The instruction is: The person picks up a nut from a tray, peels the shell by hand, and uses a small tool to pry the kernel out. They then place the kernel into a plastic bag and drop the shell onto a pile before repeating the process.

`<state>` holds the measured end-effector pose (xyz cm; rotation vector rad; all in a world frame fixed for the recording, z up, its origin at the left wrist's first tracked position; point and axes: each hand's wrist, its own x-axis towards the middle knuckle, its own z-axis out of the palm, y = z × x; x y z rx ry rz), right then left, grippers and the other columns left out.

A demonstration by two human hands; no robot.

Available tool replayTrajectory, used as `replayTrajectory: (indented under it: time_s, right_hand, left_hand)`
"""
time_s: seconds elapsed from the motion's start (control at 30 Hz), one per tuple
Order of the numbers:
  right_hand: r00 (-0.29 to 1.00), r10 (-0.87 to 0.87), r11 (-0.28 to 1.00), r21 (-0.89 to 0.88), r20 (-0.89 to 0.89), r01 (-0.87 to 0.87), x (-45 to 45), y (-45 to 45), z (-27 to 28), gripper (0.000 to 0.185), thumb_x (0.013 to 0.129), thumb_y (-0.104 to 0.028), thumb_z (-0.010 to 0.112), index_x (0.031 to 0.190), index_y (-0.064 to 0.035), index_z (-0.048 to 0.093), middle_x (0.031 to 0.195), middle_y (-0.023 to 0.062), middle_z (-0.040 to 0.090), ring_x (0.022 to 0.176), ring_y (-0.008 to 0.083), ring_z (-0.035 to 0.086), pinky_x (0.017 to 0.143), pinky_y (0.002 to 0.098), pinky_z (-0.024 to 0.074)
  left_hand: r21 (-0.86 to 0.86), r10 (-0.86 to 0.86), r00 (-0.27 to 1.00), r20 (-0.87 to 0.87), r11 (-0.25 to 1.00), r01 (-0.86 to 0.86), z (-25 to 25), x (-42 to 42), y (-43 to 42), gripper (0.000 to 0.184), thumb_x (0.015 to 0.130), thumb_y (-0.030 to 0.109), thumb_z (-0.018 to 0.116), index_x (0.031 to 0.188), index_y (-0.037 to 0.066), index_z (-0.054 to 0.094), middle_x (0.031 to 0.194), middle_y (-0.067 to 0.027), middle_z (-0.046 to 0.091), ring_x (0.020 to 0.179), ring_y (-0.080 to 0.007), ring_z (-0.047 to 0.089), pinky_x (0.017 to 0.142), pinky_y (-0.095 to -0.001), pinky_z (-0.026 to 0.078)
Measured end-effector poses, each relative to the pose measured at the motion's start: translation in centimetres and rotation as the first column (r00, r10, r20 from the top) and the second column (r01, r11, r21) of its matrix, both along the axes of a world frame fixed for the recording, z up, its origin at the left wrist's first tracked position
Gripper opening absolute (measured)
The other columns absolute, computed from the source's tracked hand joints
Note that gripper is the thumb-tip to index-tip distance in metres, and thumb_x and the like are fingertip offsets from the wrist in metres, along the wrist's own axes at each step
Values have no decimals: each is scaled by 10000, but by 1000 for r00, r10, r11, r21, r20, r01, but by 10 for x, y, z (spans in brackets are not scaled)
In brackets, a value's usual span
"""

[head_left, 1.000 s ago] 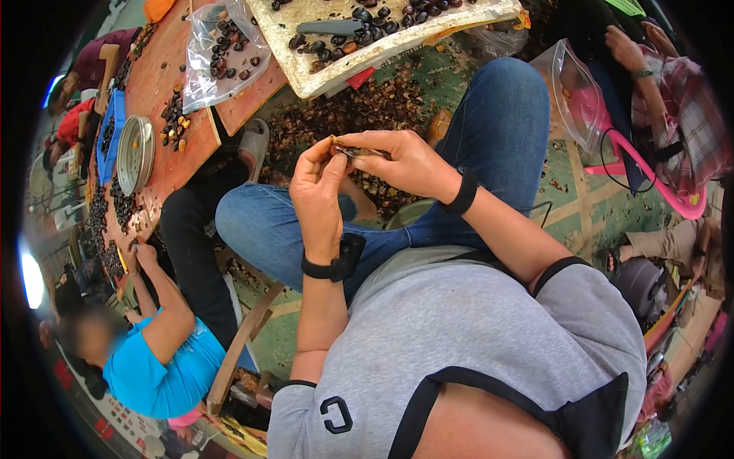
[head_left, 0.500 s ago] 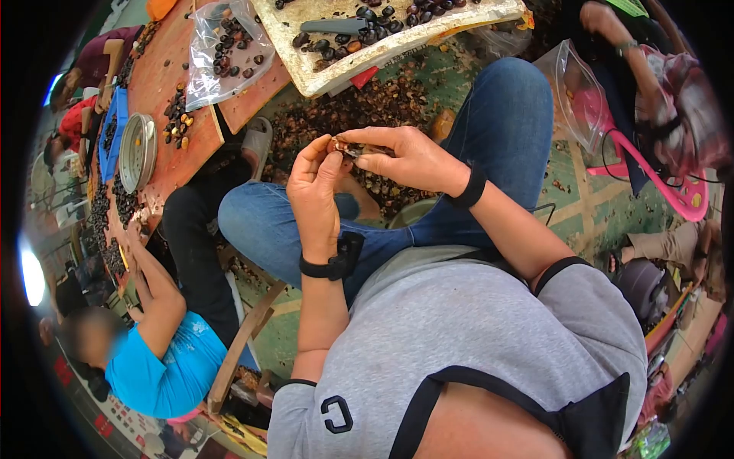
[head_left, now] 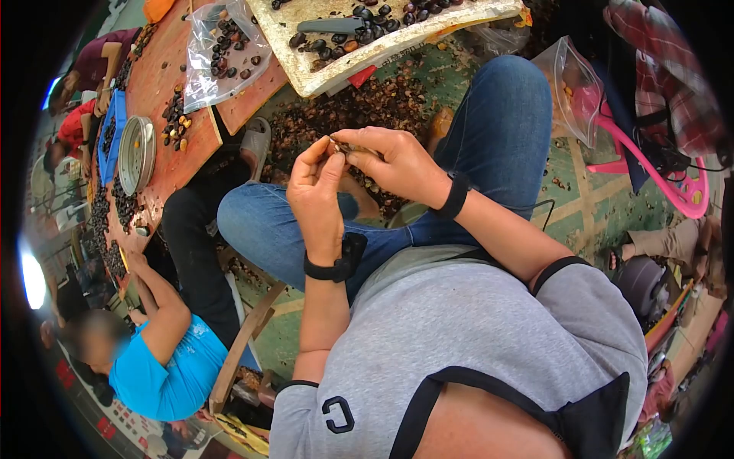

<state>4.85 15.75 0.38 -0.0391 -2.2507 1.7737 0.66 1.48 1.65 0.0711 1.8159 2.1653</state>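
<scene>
Foam tray (head_left: 413, 43): white, pitted.
Seeds (head_left: 373, 34): glossy ovals, on tray.
Left hand (head_left: 317, 183): I see fingertips pinching a small piece (head_left: 339, 148), below tray.
Right hand (head_left: 397, 159): fingers curled; hold, I cannot tell.

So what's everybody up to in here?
The camera wearer sits with their left hand and right hand together, fingertips pinching a small piece, mostly hidden. Ahead, dark nut-like pieces lie on a pale tray, and brownish scraps litter the floor. To the left, a person in a blue shirt has their hands at the reddish table's edge.
</scene>
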Motion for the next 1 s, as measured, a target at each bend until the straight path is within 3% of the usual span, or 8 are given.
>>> replayTrajectory:
  time_s: [0.13,0.2,0.23,0.3,0.5,0.6,0.83,1.0]
  right_hand:
    - [999,28,989,-143,46,-22,-1,-2,-4,369,893,-102,606,1260,-61,599,1021,87,687,808,143,648,696,286,518]
    - [977,123,864,-504,176,-18,-2,-4,1,395,917,-102,577,1305,-37,557,1056,51,678,841,116,625,716,268,513]
    - [977,127,862,-506,173,-22,-1,-5,6,395,917,-102,577,1305,-37,557,1056,51,678,841,116,625,716,268,513]
    - [966,157,794,-608,207,1,4,-3,18,373,924,-125,560,1284,-31,569,891,46,672,738,77,599,642,250,510]
    - [993,81,929,-366,81,-46,6,-8,5,406,912,-121,572,1308,-34,553,828,28,649,686,82,562,606,249,486]
    - [980,104,945,-323,167,-46,7,-6,10,412,906,-116,581,1309,-35,553,831,26,650,684,73,552,605,247,483]
    - [967,155,852,-523,203,-27,11,-8,11,421,901,-109,593,1314,-38,551,835,24,643,696,57,530,611,236,470]
    - [997,21,855,-519,80,24,9,-20,4,388,887,-81,601,1272,-40,585,1039,91,693,909,131,644,770,274,519]
  left_hand:
    - [44,-6,1000,9,999,5,1,0,2,286,926,15,586,1207,-24,550,1106,-79,605,995,-151,611,871,-279,538]
    - [136,-4,998,65,991,-5,5,0,5,287,929,21,583,1211,-13,537,1108,-77,603,1004,-151,609,879,-278,535]
    - [224,-5,993,119,974,-22,7,-1,4,289,933,27,580,1214,-2,524,1111,-74,600,1012,-151,607,887,-276,531]
    - [275,-14,991,136,961,-25,5,-4,2,276,935,29,576,1205,7,519,1112,-73,598,1016,-149,607,889,-273,529]
    - [229,1,999,47,973,-11,1,-4,-1,237,944,20,555,1178,22,517,1137,-75,597,1030,-141,601,889,-263,525]
    - [201,26,999,36,979,-33,4,-3,2,268,945,10,549,1211,17,516,1148,-81,600,1026,-141,603,888,-254,521]
    - [76,49,997,-66,996,-44,1,2,7,266,944,-2,544,1209,-11,557,1135,-87,613,1028,-131,594,883,-243,507]
    - [114,101,993,-57,989,-95,1,7,12,259,946,2,542,1203,-25,546,1132,-85,605,1007,-127,593,867,-240,509]
